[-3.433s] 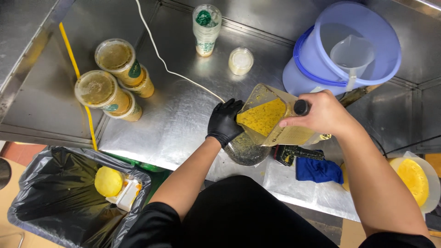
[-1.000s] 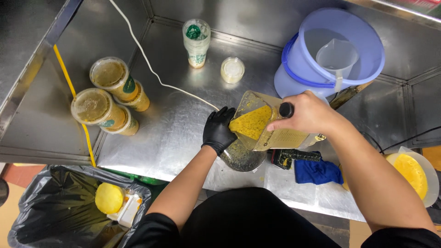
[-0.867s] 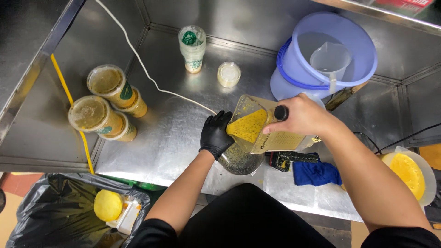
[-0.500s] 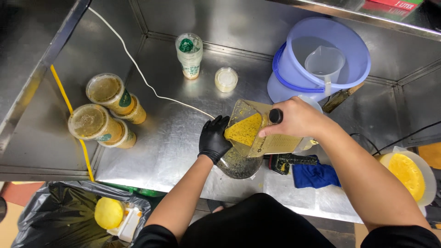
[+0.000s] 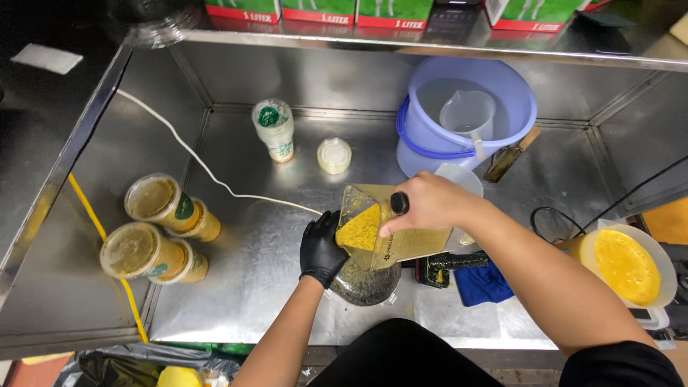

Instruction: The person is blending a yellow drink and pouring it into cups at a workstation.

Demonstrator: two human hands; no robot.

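The right hand [image 5: 423, 204] grips a tilted clear plastic jug with yellow pulp [image 5: 373, 233] at the steel desk [image 5: 236, 265] centre. The black-gloved left hand [image 5: 320, 247] curls around a round metal strainer [image 5: 365, 283], perhaps steadying it. Straining seems underway; more tilt is needed. Lilac bucket [image 5: 430, 140] at one o'clock.

Black glove [image 5: 320, 247], yellow pulp [image 5: 360, 229], lilac bucket [image 5: 430, 140], blue cloth [image 5: 481, 283], steel-grey counter [image 5: 251, 265].

The gloved left hand [image 5: 320, 247] and bare right hand [image 5: 423, 204] tilt a clear jug [image 5: 387, 228] of yellow pulp over a round sieve [image 5: 365, 283] on the steel desk [image 5: 244, 272]; a purple bucket [image 5: 466, 118] stands beyond.
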